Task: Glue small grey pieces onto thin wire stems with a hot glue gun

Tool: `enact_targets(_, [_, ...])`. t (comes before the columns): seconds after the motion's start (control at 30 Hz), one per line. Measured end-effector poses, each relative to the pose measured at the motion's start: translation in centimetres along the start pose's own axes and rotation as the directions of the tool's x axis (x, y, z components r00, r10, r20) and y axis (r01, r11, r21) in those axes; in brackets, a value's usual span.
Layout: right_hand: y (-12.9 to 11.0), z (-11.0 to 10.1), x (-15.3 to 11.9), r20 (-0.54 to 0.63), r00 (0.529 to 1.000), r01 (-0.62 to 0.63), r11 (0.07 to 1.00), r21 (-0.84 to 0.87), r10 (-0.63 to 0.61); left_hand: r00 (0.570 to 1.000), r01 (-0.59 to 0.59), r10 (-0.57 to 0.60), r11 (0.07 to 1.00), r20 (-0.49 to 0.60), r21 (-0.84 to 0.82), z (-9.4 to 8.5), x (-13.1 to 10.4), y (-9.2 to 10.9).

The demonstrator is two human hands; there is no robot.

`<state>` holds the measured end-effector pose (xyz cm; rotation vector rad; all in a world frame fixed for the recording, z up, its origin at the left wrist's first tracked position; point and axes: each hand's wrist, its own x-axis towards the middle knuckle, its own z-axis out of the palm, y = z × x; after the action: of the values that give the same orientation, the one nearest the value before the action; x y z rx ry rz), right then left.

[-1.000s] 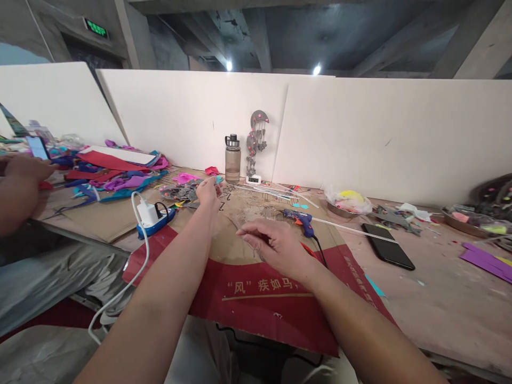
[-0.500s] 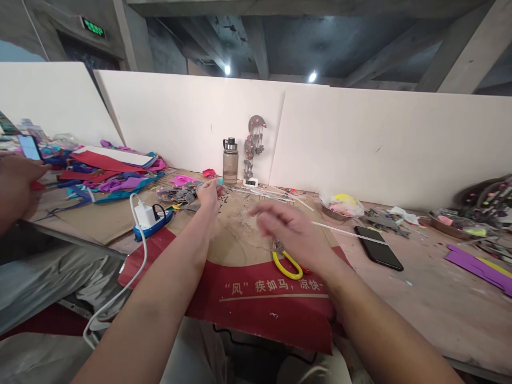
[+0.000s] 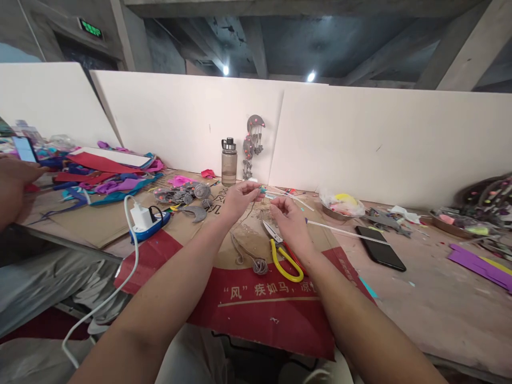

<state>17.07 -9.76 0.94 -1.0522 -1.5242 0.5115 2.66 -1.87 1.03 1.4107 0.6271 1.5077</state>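
My left hand (image 3: pixel 241 201) is closed in a pinch on a small teal piece (image 3: pixel 262 190) above the cardboard sheet (image 3: pixel 276 314). Grey yarn (image 3: pixel 248 212) hangs from those fingertips down to a small yarn ball (image 3: pixel 260 266) on the cardboard. Just to the right, my right hand (image 3: pixel 289 217) has thumb and fingers pinched together; what is between them is too small to make out. Scissors (image 3: pixel 286 262) with yellow and red handles lie under my right wrist, their blades parted. A grey crescent (image 3: pixel 195 214) rests left of my hands, beside a heap of grey decorated pieces (image 3: pixel 176 194).
A bottle (image 3: pixel 229 162) and a hanging grey crescent ornament (image 3: pixel 256 125) stand at the white board. To the right are a phone (image 3: pixel 380 248), a thin white stick (image 3: pixel 340 230) and a bowl (image 3: pixel 340 212). A power strip (image 3: pixel 150 229) and felt scraps (image 3: pixel 116 184) lie left, near another person's hand (image 3: pixel 18 173).
My left hand has moved right with the teal piece. My right hand has drawn up and back from over the cardboard and pinched, uncovering the scissors blades and yarn ball.
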Motion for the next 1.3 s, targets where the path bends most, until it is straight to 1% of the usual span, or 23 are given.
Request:
enact_targets(0.1, [1.3,0.0,-0.1,-0.032,0.999,-0.017,1.000,-0.011,0.017,0.998,-0.022,0.020,0.999,0.061,0.036,0.9,-0.8,0.1])
enact_targets(0.2, [1.4,-0.1,-0.1,-0.084,0.996,-0.024,0.999,-0.027,0.022,0.996,-0.035,0.029,0.997,0.082,0.068,1.4,-1.3,0.2])
enact_targets(0.27, [1.2,-0.1,-0.1,-0.100,0.995,-0.022,1.000,-0.006,0.022,0.996,-0.033,0.026,0.996,0.084,0.081,1.5,-1.4,0.1])
enact_targets(0.33, [1.1,-0.1,-0.1,-0.081,0.997,-0.014,1.000,0.024,0.016,0.995,-0.042,0.032,0.994,0.093,0.098,1.5,-1.5,0.0])
enact_targets(0.43, [1.0,0.0,-0.2,-0.031,1.000,0.003,1.000,0.029,-0.002,0.991,-0.097,0.080,0.980,0.105,0.171,1.5,-1.5,-0.3])
enact_targets(0.53, [1.0,0.2,-0.2,-0.034,0.999,0.002,1.000,0.003,-0.002,0.988,-0.135,0.113,0.963,0.104,0.234,1.6,-1.7,-0.3])
enact_targets(0.67, [1.3,0.3,0.0,-0.091,0.996,-0.017,0.999,-0.044,0.013,0.984,-0.163,0.131,0.935,0.120,0.314,1.7,-2.2,0.4])
enact_targets(0.77, [1.5,0.4,0.0,-0.099,0.995,0.006,0.993,-0.121,-0.018,0.979,-0.201,0.167,0.889,0.117,0.412,1.8,-2.3,0.6])
enact_targets(0.83, [1.3,0.4,-0.2,-0.088,0.994,0.044,0.987,-0.156,-0.058,0.976,-0.216,0.191,0.878,0.101,0.427,1.7,-2.3,0.3])
enact_targets(0.9, [0.8,0.2,-0.5,-0.021,0.991,0.126,0.975,-0.180,-0.132,0.980,-0.198,0.191,0.909,0.057,0.367,1.6,-2.0,-0.1])
enact_targets(0.93, [0.4,0.1,-0.6,0.039,0.983,0.186,0.963,-0.195,-0.181,0.986,-0.166,0.168,0.940,0.020,0.297,1.5,-1.8,-0.3])
enact_targets(0.97, [0.0,-0.2,-0.7,0.096,0.969,0.241,0.948,-0.207,-0.226,0.992,-0.118,0.126,0.972,-0.027,0.201,1.4,-1.5,-0.3])
enact_targets(1.0, [-0.4,-0.5,-0.7,0.129,0.958,0.280,0.934,-0.221,-0.256,0.995,-0.067,0.073,0.994,-0.072,0.086,1.2,-1.2,-0.3])
enact_targets(1.03, [-0.7,-1.0,-0.6,0.127,0.955,0.291,0.925,-0.243,-0.267,0.994,-0.022,0.018,0.999,-0.112,-0.033,0.9,-0.9,-0.2])
enact_targets(1.07, [-0.8,-1.6,-0.3,0.086,0.962,0.274,0.923,-0.270,-0.260,0.989,0.008,-0.027,0.991,-0.145,-0.134,0.6,-0.7,0.0])
enact_targets(1.1, [-0.6,-2.4,0.0,0.012,0.972,0.227,0.926,-0.301,-0.235,0.983,0.018,-0.055,0.978,-0.174,-0.209,0.2,-0.4,0.2])
enact_targets(1.17, [0.4,-4.1,0.8,-0.145,0.973,0.113,0.914,-0.389,-0.181,0.972,0.022,-0.090,0.954,-0.217,-0.299,-0.5,0.1,0.5])
enact_targets(1.2, [1.4,-4.9,1.2,-0.170,0.974,0.056,0.889,-0.454,-0.149,0.967,0.022,-0.102,0.945,-0.232,-0.327,-0.8,0.3,0.6])
enact_targets(1.23, [2.6,-5.7,1.5,-0.163,0.980,0.008,0.847,-0.532,-0.112,0.963,0.024,-0.115,0.937,-0.242,-0.350,-1.1,0.5,0.7])
enact_targets(1.27, [3.9,-6.3,1.7,-0.145,0.988,-0.043,0.802,-0.596,-0.055,0.960,0.026,-0.125,0.929,-0.249,-0.368,-1.2,0.6,0.7])
enact_targets(1.3, [5.3,-6.8,1.8,-0.126,0.992,-0.103,0.770,-0.629,0.030,0.958,0.029,-0.135,0.923,-0.251,-0.385,-1.4,0.7,0.7])
